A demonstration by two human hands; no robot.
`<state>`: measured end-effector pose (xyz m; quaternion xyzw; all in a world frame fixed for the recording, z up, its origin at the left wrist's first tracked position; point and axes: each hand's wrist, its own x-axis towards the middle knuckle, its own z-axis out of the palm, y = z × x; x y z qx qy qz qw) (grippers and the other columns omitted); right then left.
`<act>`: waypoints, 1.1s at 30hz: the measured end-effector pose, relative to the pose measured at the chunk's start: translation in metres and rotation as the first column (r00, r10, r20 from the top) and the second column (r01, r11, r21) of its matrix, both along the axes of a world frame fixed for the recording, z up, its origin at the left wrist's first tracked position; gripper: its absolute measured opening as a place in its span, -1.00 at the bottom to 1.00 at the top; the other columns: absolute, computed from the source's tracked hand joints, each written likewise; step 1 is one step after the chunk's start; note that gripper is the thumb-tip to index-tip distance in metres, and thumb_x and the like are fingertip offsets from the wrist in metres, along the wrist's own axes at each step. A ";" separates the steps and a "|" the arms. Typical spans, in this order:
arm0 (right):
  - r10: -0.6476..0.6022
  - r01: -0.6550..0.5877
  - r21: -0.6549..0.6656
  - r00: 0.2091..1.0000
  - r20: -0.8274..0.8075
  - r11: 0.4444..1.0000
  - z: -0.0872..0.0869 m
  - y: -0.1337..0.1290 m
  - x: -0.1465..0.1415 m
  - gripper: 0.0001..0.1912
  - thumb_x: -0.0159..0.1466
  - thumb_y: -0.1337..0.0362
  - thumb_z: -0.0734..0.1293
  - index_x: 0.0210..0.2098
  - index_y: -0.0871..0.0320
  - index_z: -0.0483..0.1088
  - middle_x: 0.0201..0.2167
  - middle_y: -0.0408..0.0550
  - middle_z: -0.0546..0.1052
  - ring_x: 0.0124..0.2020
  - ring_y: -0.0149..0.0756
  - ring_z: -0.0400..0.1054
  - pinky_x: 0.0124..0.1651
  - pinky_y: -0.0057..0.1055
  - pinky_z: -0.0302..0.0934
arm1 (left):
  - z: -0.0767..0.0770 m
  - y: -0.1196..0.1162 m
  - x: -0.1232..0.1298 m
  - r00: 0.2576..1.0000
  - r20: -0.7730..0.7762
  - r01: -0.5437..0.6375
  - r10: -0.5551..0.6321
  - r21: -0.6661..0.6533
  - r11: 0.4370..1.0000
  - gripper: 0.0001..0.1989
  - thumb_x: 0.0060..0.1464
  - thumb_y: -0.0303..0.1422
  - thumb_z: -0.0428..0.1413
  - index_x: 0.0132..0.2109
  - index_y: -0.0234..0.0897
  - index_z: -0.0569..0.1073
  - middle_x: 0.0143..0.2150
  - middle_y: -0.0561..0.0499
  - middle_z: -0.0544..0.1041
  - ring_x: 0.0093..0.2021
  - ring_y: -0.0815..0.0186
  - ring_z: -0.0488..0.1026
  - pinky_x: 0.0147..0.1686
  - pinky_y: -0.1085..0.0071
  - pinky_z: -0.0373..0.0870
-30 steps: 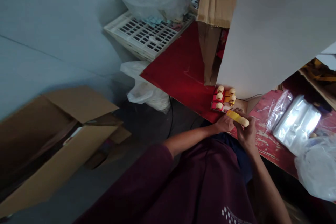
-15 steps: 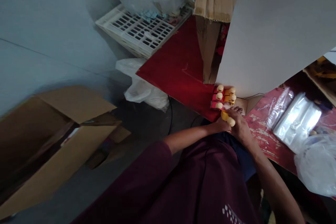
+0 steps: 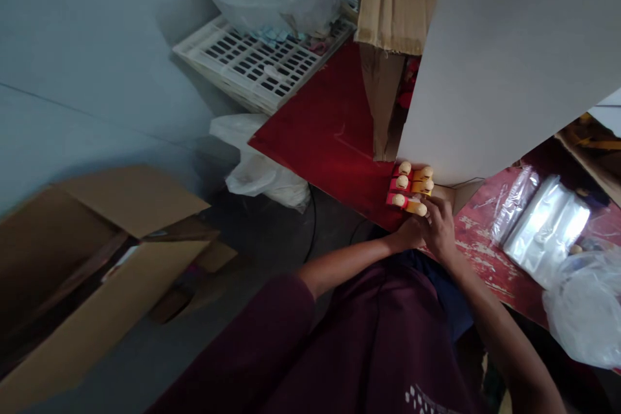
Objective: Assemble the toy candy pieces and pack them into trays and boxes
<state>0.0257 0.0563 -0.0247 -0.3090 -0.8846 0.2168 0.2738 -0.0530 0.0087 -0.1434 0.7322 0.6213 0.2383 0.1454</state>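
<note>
A yellow piece with a round beige knob point(image 3: 416, 207) lies across the front of a small group on the red table. Beside it are red pieces with similar beige knobs point(image 3: 400, 182), and behind it are yellow ones point(image 3: 424, 174). My right hand point(image 3: 440, 225) has its fingers curled at the right end of the front yellow piece, touching it. Just below that knob, my left hand point(image 3: 410, 234) is closed, close against my right fingers. What the left fingers hold, if anything, is hidden.
A large white board point(image 3: 495, 58) rises behind the pieces, beside a cardboard box point(image 3: 388, 97). Clear plastic sleeves point(image 3: 546, 226) and a plastic bag point(image 3: 585, 317) lie rightward. A white slatted crate point(image 3: 228, 65) is at back left; an open carton point(image 3: 145, 207) stands left.
The yellow piece has moved from between my hands up against the front red piece. My right hand's fingers have drawn in and curled, and my left hand has shifted slightly down.
</note>
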 end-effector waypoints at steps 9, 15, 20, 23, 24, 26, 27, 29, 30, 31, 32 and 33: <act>-0.178 0.184 0.067 0.980 -0.092 0.981 -0.025 -0.010 -0.020 -0.84 0.40 0.29 0.25 -0.07 0.12 0.42 -0.33 0.00 0.45 -0.26 -0.18 0.35 -0.18 -0.25 0.30 | 0.001 -0.006 -0.002 0.998 -0.020 0.057 -0.057 -0.015 0.998 -0.55 0.27 -0.53 -0.10 0.25 -0.45 0.36 0.18 -0.32 0.52 0.24 -0.04 0.44 0.36 0.08 0.24; -0.406 0.398 -0.078 0.904 -0.138 0.914 -0.034 -0.027 0.047 -0.65 0.44 0.20 0.21 0.17 0.15 0.34 -0.16 0.06 0.54 -0.22 -0.22 0.43 -0.12 -0.26 0.37 | 0.019 -0.027 -0.038 0.995 -0.087 0.059 -0.049 0.113 0.992 -0.40 0.32 -0.38 -0.04 0.44 -0.40 0.11 0.47 -0.30 0.16 0.50 -0.05 0.01 0.44 -0.09 0.03; -0.747 0.745 -0.110 0.664 0.024 0.658 -0.072 -0.023 0.149 -0.57 0.47 0.03 0.12 0.02 0.20 0.43 -0.15 0.12 0.57 -0.17 -0.17 0.45 -0.11 -0.22 0.35 | 0.017 -0.055 -0.064 0.991 -0.117 -0.045 0.072 0.216 0.975 -0.27 0.31 -0.31 0.02 0.51 -0.26 -0.06 0.45 -0.26 0.21 0.50 0.00 0.04 0.42 -0.14 0.08; -0.812 0.812 -0.088 0.582 0.050 0.577 -0.091 -0.027 0.183 -0.53 0.46 0.01 0.09 -0.08 0.22 0.47 -0.23 0.13 0.56 -0.20 -0.13 0.43 -0.10 -0.19 0.32 | 0.028 -0.053 -0.046 0.995 -0.074 -0.047 0.070 0.281 0.959 -0.25 0.30 -0.31 0.04 0.52 -0.19 -0.08 0.44 -0.25 0.23 0.48 -0.02 0.09 0.39 -0.17 0.14; -0.824 0.825 -0.080 0.564 0.059 0.559 -0.095 -0.029 0.187 -0.53 0.45 0.01 0.09 -0.11 0.22 0.48 -0.25 0.12 0.56 -0.21 -0.13 0.43 -0.11 -0.21 0.30 | 0.033 -0.043 -0.035 0.998 -0.063 -0.010 0.031 0.304 0.953 -0.26 0.30 -0.30 0.04 0.51 -0.17 -0.07 0.44 -0.24 0.24 0.47 -0.02 0.11 0.39 -0.15 0.16; -0.837 0.840 -0.062 0.542 0.079 0.539 -0.102 -0.032 0.187 -0.55 0.45 0.04 0.10 -0.14 0.20 0.49 -0.28 0.09 0.55 -0.24 -0.15 0.41 -0.14 -0.25 0.27 | 0.046 -0.008 -0.006 0.998 -0.048 0.057 -0.044 0.314 0.948 -0.29 0.31 -0.30 0.03 0.50 -0.17 -0.03 0.43 -0.22 0.25 0.47 0.02 0.12 0.40 -0.10 0.16; -0.840 0.845 -0.053 0.535 0.088 0.532 -0.104 -0.033 0.186 -0.57 0.45 0.06 0.10 -0.16 0.20 0.49 -0.30 0.08 0.54 -0.26 -0.16 0.40 -0.16 -0.27 0.26 | 0.052 0.019 0.010 0.999 -0.034 0.041 -0.033 0.299 0.953 -0.32 0.32 -0.29 0.02 0.49 -0.21 -0.01 0.44 -0.24 0.23 0.47 0.04 0.12 0.41 -0.07 0.15; -0.846 0.851 -0.038 0.524 0.102 0.523 -0.107 -0.033 0.182 -0.60 0.45 0.10 0.12 -0.17 0.19 0.50 -0.34 0.05 0.53 -0.30 -0.18 0.39 -0.21 -0.30 0.22 | 0.063 0.085 0.038 0.993 0.009 -0.115 0.116 0.225 0.968 -0.38 0.36 -0.28 -0.04 0.46 -0.36 0.03 0.46 -0.34 0.15 0.47 0.03 0.10 0.41 -0.03 0.15; -0.847 0.853 -0.032 0.522 0.105 0.521 -0.107 -0.033 0.180 -0.62 0.45 0.12 0.12 -0.17 0.18 0.50 -0.35 0.04 0.53 -0.31 -0.18 0.39 -0.23 -0.31 0.21 | 0.068 0.121 0.049 0.979 0.030 -0.203 0.201 0.180 0.962 -0.38 0.37 -0.29 -0.07 0.46 -0.43 0.02 0.46 -0.39 0.13 0.47 0.02 0.11 0.41 -0.04 0.15; -0.847 0.853 -0.027 0.521 0.105 0.521 -0.108 -0.033 0.179 -0.63 0.45 0.13 0.13 -0.17 0.17 0.50 -0.35 0.03 0.53 -0.32 -0.18 0.39 -0.25 -0.31 0.20 | 0.073 0.156 0.057 0.963 0.053 -0.268 0.263 0.133 0.954 -0.38 0.37 -0.32 -0.08 0.46 -0.47 0.00 0.46 -0.43 0.12 0.46 0.00 0.12 0.40 -0.06 0.15; -0.848 0.853 -0.021 0.520 0.103 0.521 -0.108 -0.033 0.178 -0.64 0.45 0.13 0.13 -0.18 0.16 0.50 -0.35 0.02 0.53 -0.33 -0.17 0.40 -0.27 -0.32 0.20 | 0.078 0.188 0.062 0.952 0.081 -0.304 0.297 0.111 0.946 -0.38 0.37 -0.34 -0.07 0.46 -0.49 0.00 0.44 -0.47 0.14 0.44 -0.04 0.15 0.37 -0.10 0.17; -0.849 0.854 -0.016 0.518 0.098 0.520 -0.108 -0.033 0.177 -0.65 0.45 0.14 0.13 -0.19 0.15 0.50 -0.36 0.02 0.53 -0.34 -0.17 0.40 -0.29 -0.32 0.19 | 0.083 0.217 0.063 0.952 0.081 -0.304 0.296 0.124 0.945 -0.40 0.38 -0.34 -0.08 0.44 -0.51 0.03 0.41 -0.51 0.16 0.42 -0.07 0.18 0.33 -0.15 0.20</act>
